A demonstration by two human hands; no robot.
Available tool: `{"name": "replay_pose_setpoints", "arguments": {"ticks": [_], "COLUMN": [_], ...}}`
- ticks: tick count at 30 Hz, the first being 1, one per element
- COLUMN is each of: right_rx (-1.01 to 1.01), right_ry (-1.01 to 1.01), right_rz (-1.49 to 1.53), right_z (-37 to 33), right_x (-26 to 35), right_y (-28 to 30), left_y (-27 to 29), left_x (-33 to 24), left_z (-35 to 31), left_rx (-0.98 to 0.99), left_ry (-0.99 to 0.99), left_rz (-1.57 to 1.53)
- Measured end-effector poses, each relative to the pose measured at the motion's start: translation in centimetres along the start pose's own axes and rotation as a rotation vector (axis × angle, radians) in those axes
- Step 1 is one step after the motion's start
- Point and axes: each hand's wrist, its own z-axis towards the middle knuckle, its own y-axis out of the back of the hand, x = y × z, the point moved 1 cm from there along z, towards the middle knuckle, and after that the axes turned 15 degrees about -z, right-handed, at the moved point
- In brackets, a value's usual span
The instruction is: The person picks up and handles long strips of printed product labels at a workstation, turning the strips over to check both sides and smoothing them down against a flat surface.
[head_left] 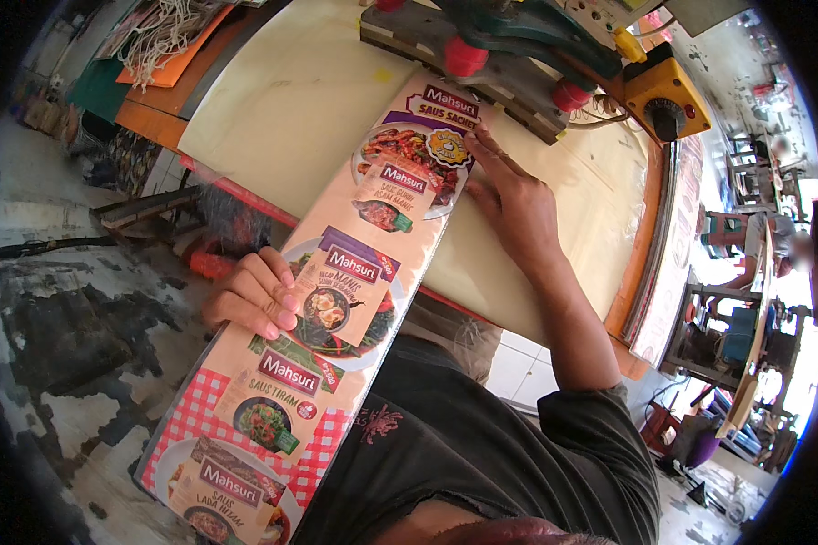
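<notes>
A long printed strip (336, 218) with food pictures slants from my lap up to the far side of the work table. Its top end meets the metal bar (500, 100) of a dark green press (527, 41). My left hand (254, 295) is closed on the strip's left edge, fingers on top, thumb hidden beneath. At the strip's upper right edge, my right hand (513, 200) lies with its fingers stretched out, fingertips touching the edge close to the bar. Whether the strip's end passes under the bar is hard to make out.
A cream sheet covers the table (273, 100). Round red knobs (465, 56) sit on the press; beside it is a yellow box (668, 91) with a black dial. White cords (159, 45) lie on orange folders at the back left. Another person (763, 245) is far right.
</notes>
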Motion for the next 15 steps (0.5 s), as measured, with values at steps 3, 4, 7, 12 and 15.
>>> {"name": "replay_pose_setpoints", "arguments": {"ticks": [3,4,7,12,15], "right_rx": [-0.003,0.000,0.005,0.002,0.012], "right_ry": [0.001,0.003,0.005,0.011,0.004], "right_rz": [-0.010,-0.009,-0.003,-0.010,-0.005], "right_z": [0.04,0.09,0.13,-0.01,0.14], "right_x": [0.03,0.08,0.11,-0.14,0.17], "right_y": [0.04,0.07,0.09,-0.18,0.09], "left_y": [0.13,0.24,0.50,0.83,0.67], "left_x": [0.31,0.21,-0.22,0.12,-0.12], "left_z": [0.18,0.22,0.50,0.10,0.44], "left_rx": [0.005,0.016,0.043,0.055,0.050], "left_ry": [-0.027,-0.016,0.023,0.025,0.038], "left_rz": [-0.019,-0.021,-0.030,-0.050,-0.063]}}
